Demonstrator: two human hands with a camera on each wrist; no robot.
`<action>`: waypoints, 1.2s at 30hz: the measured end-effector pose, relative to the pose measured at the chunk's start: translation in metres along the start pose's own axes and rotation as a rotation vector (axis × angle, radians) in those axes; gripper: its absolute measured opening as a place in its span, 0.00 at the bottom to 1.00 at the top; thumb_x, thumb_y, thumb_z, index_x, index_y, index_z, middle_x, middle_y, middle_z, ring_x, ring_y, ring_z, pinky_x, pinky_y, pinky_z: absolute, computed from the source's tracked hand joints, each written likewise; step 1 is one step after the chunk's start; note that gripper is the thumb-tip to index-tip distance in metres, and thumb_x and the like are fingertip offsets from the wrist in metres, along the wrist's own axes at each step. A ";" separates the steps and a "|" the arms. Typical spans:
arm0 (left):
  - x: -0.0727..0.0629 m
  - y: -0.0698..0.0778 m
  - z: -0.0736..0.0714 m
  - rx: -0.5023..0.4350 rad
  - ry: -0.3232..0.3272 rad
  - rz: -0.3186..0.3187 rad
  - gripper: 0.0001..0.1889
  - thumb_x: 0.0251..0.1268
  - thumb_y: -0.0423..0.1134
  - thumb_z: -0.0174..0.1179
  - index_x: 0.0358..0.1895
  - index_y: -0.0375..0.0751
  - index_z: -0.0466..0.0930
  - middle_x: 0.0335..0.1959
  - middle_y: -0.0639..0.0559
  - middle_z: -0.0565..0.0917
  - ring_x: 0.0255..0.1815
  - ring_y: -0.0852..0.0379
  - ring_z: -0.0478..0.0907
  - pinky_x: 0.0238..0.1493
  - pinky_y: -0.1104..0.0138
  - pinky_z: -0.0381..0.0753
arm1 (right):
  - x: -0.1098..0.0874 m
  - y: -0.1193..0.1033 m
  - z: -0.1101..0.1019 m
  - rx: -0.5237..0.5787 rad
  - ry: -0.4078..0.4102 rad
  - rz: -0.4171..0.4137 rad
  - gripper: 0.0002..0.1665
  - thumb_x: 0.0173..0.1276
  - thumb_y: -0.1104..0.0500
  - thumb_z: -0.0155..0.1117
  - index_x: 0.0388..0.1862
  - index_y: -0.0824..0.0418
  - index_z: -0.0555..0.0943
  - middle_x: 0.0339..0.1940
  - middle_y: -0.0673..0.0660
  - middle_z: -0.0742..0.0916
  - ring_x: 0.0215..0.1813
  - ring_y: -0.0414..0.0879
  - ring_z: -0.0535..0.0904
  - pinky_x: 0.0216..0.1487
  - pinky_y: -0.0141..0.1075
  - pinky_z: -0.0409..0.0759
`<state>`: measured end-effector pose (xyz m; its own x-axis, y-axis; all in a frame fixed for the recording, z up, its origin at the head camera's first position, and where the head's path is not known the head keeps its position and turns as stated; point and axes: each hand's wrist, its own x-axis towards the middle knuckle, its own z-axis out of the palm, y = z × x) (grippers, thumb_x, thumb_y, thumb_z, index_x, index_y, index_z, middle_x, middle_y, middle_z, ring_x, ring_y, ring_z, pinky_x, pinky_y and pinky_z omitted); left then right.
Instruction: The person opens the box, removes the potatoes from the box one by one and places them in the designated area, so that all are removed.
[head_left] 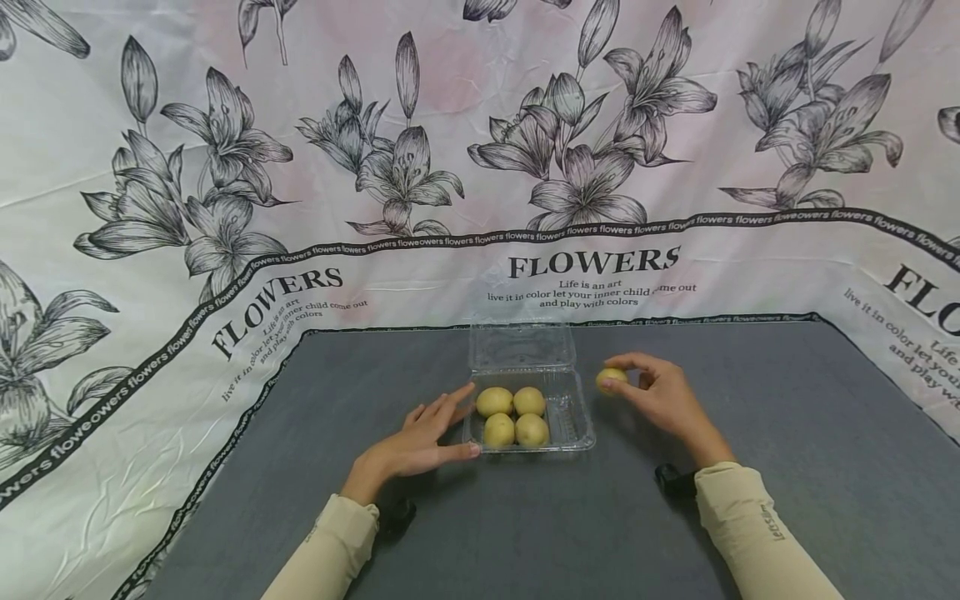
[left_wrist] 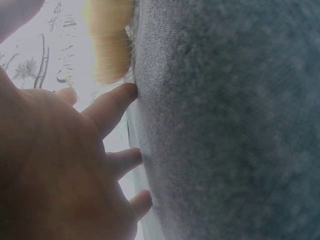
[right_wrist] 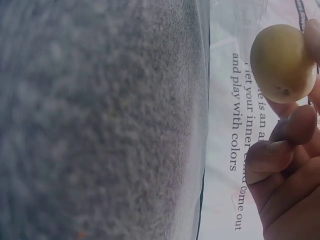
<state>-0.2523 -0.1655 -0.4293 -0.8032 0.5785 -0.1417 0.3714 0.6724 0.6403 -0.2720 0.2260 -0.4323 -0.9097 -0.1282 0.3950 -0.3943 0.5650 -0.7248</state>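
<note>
While the right hand [head_left: 663, 402] pinches one small, round, pale-yellow fruit [head_left: 606, 377] at its fingertips, a clear, thin plastic box [head_left: 567, 421] sits just to the left of that grip. The grip is closed only to the fruit's width, thumb against fingers. Four round yellow fruits [head_left: 494, 402] lie two by two inside, on the side away from the grip; the bare part of the box is nearest it. Across the box, the left hand [head_left: 420, 437] has its fingers spread and nearly straight, thumb at the near left corner. The clear raised lid [head_left: 521, 348] stands farther off and left of the grip.

From here I'd keep the pinch light but sure, since something so round could slip. Any crossing of the wall wants height, knuckles clear of the lid, with the left hand steadying the box against sliding.
</note>
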 end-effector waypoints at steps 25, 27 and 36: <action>0.001 -0.001 0.000 -0.009 -0.008 0.001 0.49 0.70 0.70 0.54 0.84 0.65 0.33 0.82 0.58 0.58 0.87 0.44 0.31 0.80 0.38 0.29 | -0.003 0.013 -0.010 -0.074 -0.141 0.123 0.22 0.70 0.51 0.71 0.56 0.64 0.85 0.54 0.64 0.88 0.45 0.49 0.82 0.38 0.34 0.78; 0.001 0.000 0.000 -0.011 -0.008 0.001 0.49 0.70 0.70 0.54 0.84 0.65 0.34 0.82 0.58 0.58 0.87 0.44 0.31 0.80 0.38 0.29 | -0.003 0.014 -0.010 -0.073 -0.147 0.120 0.22 0.70 0.52 0.71 0.56 0.64 0.85 0.55 0.65 0.88 0.47 0.51 0.83 0.40 0.35 0.79; 0.000 0.000 0.000 -0.006 -0.007 -0.003 0.50 0.70 0.70 0.54 0.84 0.65 0.33 0.82 0.60 0.57 0.87 0.45 0.31 0.80 0.39 0.29 | -0.004 0.016 -0.010 -0.095 -0.150 0.102 0.20 0.69 0.53 0.72 0.54 0.63 0.86 0.54 0.64 0.89 0.53 0.57 0.83 0.47 0.42 0.80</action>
<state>-0.2528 -0.1655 -0.4292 -0.8010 0.5799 -0.1489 0.3660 0.6711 0.6447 -0.2736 0.2434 -0.4393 -0.9564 -0.1818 0.2284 -0.2910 0.6550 -0.6973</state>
